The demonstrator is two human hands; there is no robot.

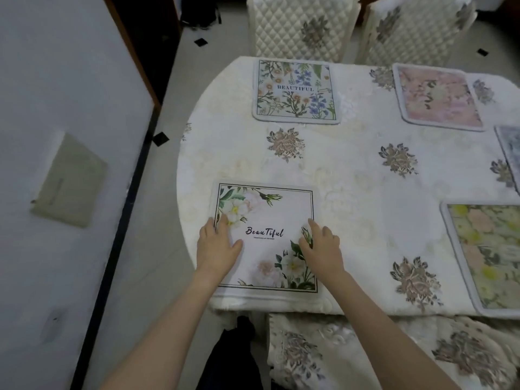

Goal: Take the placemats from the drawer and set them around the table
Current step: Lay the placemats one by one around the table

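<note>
A white floral placemat (267,209) printed "Beautiful" lies flat at the near left edge of the table (351,170). My left hand (218,246) rests palm down on its left side, and my right hand (320,246) presses flat on its right side. Several other placemats lie around the table: a wildflower placemat (295,91) at the far side, a pink placemat (439,97) far right, a grey placemat (510,153) cut off at the right edge, and a yellow-flowered placemat (486,254) at the near right.
The table wears a cream cloth with embroidered flowers. Two quilted chairs (301,26) stand at the far side, and another chair (380,356) sits tucked under the near edge. A white surface with a green pad (70,184) runs along the left.
</note>
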